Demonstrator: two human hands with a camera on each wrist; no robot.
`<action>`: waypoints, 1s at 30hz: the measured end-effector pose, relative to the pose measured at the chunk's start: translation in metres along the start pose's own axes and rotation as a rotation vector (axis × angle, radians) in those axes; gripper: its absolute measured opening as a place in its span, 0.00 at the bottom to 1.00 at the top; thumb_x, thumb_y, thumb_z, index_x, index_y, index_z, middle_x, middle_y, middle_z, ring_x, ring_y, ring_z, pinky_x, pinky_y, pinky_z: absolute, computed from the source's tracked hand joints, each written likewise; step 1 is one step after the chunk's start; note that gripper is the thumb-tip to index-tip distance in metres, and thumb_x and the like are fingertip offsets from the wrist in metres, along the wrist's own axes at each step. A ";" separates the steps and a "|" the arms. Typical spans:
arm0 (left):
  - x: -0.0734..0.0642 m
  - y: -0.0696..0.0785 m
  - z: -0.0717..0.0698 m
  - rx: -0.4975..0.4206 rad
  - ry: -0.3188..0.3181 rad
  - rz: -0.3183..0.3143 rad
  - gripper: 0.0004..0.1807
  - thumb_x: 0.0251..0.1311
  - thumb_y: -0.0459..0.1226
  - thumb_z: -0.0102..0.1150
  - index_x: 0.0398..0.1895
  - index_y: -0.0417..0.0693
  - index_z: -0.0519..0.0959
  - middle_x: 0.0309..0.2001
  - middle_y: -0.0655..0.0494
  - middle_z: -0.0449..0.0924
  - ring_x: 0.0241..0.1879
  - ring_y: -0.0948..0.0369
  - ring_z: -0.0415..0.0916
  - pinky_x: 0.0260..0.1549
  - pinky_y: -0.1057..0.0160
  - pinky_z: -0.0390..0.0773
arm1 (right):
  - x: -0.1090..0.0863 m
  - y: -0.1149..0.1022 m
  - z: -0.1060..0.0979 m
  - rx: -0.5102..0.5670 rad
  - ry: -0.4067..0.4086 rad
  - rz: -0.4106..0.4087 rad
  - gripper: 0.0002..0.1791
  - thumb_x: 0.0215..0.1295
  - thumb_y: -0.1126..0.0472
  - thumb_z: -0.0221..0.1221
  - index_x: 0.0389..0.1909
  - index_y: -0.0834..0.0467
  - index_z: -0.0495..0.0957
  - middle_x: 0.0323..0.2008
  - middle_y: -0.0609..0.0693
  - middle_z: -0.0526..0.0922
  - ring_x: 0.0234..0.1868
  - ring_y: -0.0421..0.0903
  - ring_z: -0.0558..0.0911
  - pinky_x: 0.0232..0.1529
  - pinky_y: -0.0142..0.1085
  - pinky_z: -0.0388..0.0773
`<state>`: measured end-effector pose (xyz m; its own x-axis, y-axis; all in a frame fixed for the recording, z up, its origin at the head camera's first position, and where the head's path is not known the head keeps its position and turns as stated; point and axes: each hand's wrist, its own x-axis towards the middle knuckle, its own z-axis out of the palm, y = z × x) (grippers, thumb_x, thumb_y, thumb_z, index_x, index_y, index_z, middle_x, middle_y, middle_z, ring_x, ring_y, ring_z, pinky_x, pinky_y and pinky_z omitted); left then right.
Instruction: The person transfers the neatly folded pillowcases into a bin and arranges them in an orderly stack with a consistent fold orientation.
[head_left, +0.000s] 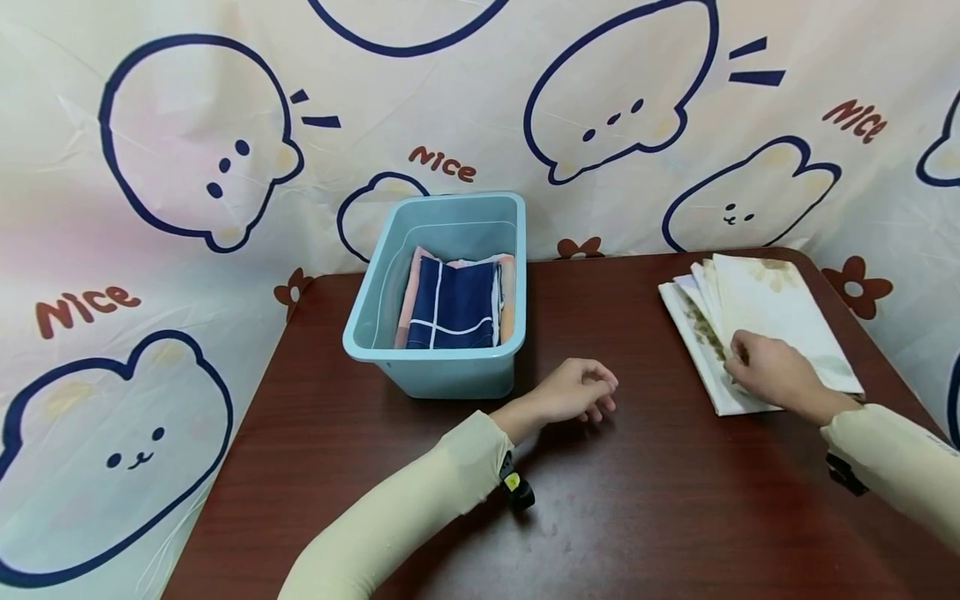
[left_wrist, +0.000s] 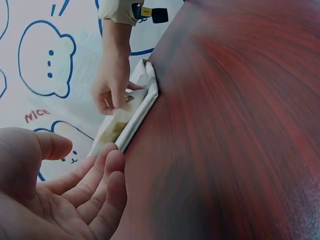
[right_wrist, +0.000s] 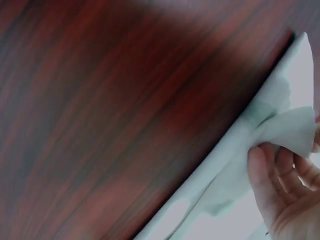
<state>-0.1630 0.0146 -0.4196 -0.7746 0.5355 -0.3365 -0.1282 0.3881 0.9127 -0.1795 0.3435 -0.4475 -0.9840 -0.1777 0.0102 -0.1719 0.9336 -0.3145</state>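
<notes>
**White cloth (head_left: 795, 308) pinched in my right hand (head_left: 776, 371), left hand (head_left: 570, 390) loose over the table (head_left: 600, 517)**

Folded into a flat stack of layers, the white cloth lies on the right part of the table, near its far right corner. Its upper layers fan apart along the left side, where an olive-brown print shows on the layer below; a paler brown flower print sits toward the far end. My right hand reaches over the near part of it, fingers curled and thumb bent in. From the right wrist, I see a thin flap of the cloth raised between my thumb and fingers.

My left hand is well apart from the cloth, between it and the light blue bin (head_left: 442, 377). Its fingers bend loosely, with a wide gap between thumb and fingertips; I cannot tell whether the fingertips brush the wood.

The bin stands near the far edge, left of the middle. Inside, a navy cloth (head_left: 453, 300) with crossing white lines lies folded, and pink fabric (head_left: 406, 312) shows along its left side. Pale sleeves (head_left: 405, 500) cover both my forearms, and a small black device (head_left: 517, 483) sits at my left wrist. Behind the table hangs a pale sheet (head_left: 465, 92) printed with blue-outlined bears and the word "Nice".
</notes>
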 end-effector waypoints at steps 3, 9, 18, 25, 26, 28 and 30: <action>0.000 0.001 0.003 0.006 -0.001 -0.002 0.14 0.70 0.40 0.50 0.51 0.41 0.77 0.35 0.47 0.86 0.23 0.62 0.78 0.25 0.65 0.78 | -0.003 -0.012 0.004 0.013 -0.054 -0.024 0.08 0.63 0.61 0.51 0.25 0.57 0.67 0.14 0.46 0.66 0.15 0.41 0.63 0.19 0.33 0.57; 0.001 0.004 0.014 0.028 -0.010 -0.024 0.13 0.70 0.40 0.50 0.50 0.42 0.78 0.44 0.43 0.85 0.30 0.55 0.82 0.26 0.64 0.78 | -0.005 -0.032 0.007 0.094 -0.090 -0.039 0.09 0.64 0.62 0.52 0.24 0.56 0.66 0.15 0.45 0.66 0.16 0.39 0.64 0.19 0.31 0.59; 0.010 0.006 0.032 0.057 -0.027 -0.048 0.10 0.69 0.41 0.51 0.47 0.48 0.78 0.45 0.48 0.84 0.37 0.52 0.83 0.27 0.63 0.78 | -0.008 -0.054 0.013 0.181 -0.127 -0.013 0.07 0.61 0.64 0.52 0.24 0.57 0.68 0.16 0.46 0.68 0.16 0.39 0.66 0.20 0.31 0.62; 0.020 0.000 0.036 0.022 -0.038 -0.072 0.18 0.67 0.40 0.52 0.58 0.46 0.74 0.44 0.45 0.84 0.34 0.50 0.84 0.23 0.65 0.78 | -0.012 -0.074 0.019 0.284 -0.183 -0.027 0.06 0.62 0.65 0.52 0.26 0.57 0.68 0.17 0.46 0.72 0.17 0.39 0.71 0.18 0.31 0.67; 0.022 -0.002 0.036 0.023 -0.043 -0.079 0.19 0.67 0.40 0.52 0.59 0.46 0.74 0.44 0.45 0.85 0.33 0.51 0.84 0.23 0.65 0.78 | -0.012 -0.077 0.020 0.290 -0.188 -0.033 0.06 0.62 0.64 0.52 0.26 0.57 0.68 0.17 0.46 0.72 0.17 0.39 0.71 0.18 0.31 0.67; 0.024 -0.004 0.037 0.019 -0.053 -0.099 0.20 0.68 0.41 0.51 0.61 0.47 0.74 0.43 0.47 0.86 0.32 0.52 0.84 0.24 0.64 0.78 | -0.014 -0.081 0.022 0.291 -0.188 -0.048 0.06 0.61 0.64 0.53 0.26 0.56 0.68 0.17 0.45 0.72 0.17 0.38 0.71 0.18 0.31 0.67; 0.025 -0.007 0.037 0.011 -0.061 -0.117 0.21 0.69 0.41 0.50 0.62 0.47 0.73 0.43 0.48 0.86 0.31 0.54 0.83 0.25 0.64 0.79 | -0.015 -0.084 0.023 0.284 -0.182 -0.059 0.06 0.61 0.64 0.53 0.25 0.56 0.68 0.17 0.45 0.71 0.16 0.37 0.70 0.18 0.30 0.66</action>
<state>-0.1590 0.0529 -0.4429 -0.7157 0.5301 -0.4546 -0.2086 0.4590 0.8636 -0.1490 0.2612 -0.4431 -0.9438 -0.3056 -0.1254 -0.1835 0.8008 -0.5702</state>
